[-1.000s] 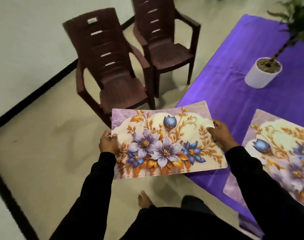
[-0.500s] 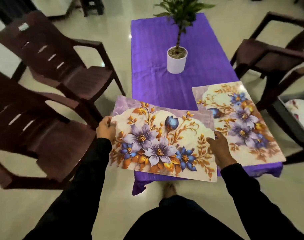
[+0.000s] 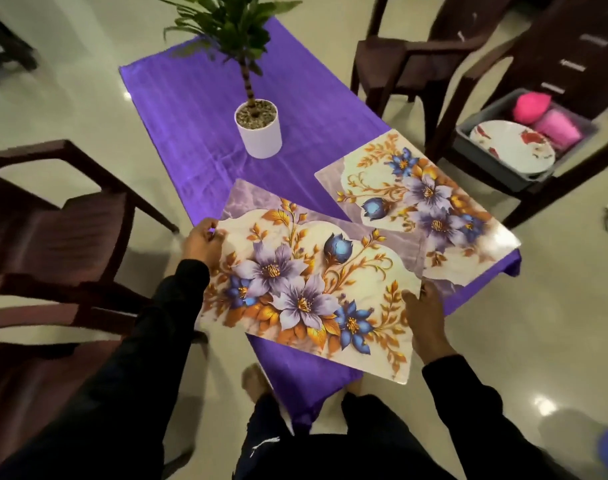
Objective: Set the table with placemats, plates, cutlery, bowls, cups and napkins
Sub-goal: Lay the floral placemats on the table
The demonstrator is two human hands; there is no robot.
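The left hand (image 3: 202,242) and right hand (image 3: 425,315) pinch the placemat's (image 3: 309,289) short ends near the plant pot (image 3: 259,133). It looks thin, light, bendy.

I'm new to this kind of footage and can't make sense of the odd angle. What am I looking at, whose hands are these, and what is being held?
There is no machine here. A person wears a wide-angle camera on the head, so you look down along their own dark sleeves. The left hand and right hand each grip one short edge of a floral placemat, held over the near end of a table under a purple cloth. A second placemat already lies on the table's right side, and a potted plant stands farther back. On a chair to the right, a grey bin holds plates and something pink. Brown chairs stand round the table.
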